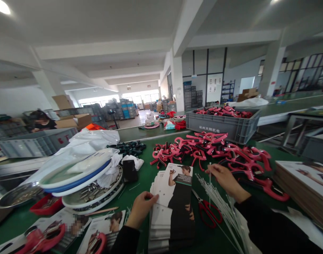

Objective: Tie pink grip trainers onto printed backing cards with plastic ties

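Note:
My right hand point(226, 180) is closed, pinching a thin white cable tie point(209, 188) that hangs upright from its fingertips. Below it lies a loose bundle of cable ties point(217, 197), with red-handled scissors point(207, 210) beside them. In front of me is a fanned stack of printed cards point(177, 197), white and black, with small holes punched in them. My left hand point(142, 208) grips the left edge of a card in this stack between thumb and fingers. Just beyond the cards is a pile of pink-and-black clamp tools point(198, 148).
A grey crate point(219, 125) full of pink tools stands behind the pile. At left are stacked round trays point(79, 176) of metal parts and a red dish point(46, 204). More cards point(304, 187) are piled at right. A co-worker point(42, 120) sits at far left.

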### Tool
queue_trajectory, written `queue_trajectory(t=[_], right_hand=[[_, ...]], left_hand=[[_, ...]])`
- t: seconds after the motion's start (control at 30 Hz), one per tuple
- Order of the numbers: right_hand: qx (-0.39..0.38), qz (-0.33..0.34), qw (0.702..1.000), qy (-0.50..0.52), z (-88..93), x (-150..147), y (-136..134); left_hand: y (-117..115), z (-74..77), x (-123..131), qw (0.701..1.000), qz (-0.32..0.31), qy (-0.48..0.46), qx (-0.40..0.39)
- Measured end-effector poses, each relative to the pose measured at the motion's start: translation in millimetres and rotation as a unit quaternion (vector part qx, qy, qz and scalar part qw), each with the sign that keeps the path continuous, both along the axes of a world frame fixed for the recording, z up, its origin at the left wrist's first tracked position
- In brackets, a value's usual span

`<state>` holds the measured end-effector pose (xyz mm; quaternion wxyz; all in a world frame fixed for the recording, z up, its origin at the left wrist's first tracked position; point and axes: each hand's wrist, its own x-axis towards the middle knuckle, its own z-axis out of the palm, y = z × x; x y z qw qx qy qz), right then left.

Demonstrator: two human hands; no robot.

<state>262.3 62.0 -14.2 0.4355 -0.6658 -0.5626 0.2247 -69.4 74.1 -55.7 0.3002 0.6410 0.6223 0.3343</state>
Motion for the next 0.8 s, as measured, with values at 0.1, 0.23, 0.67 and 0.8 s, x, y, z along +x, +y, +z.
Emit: queue_trajectory(t=[0.1, 0.23, 0.67, 0.8], right_hand=[[-0.033, 0.071, 0.995, 0.066, -7.7, -38.1, 6.3], [-0.027, 0.083, 0.989, 0.117, -19.4, -69.1, 20.8], [0.090, 0.128, 0.955, 0.254, 20.8, -78.6, 6.9], [0.087, 0.141, 0.949, 0.269, 30.0, -86.6, 9.3]], left_hand=[[-7.5, 1.9, -1.8, 1.000, -0.016, 0.002, 0.001], [-10.2, 6.1, 1.2, 0.999, -0.017, 0.012, 0.031], [-17.6, 51.3, 33.5, 0.914, -0.058, -0.393, -0.083], [-29.5, 60.2, 36.0, 0.821, -0.089, -0.535, -0.176]])
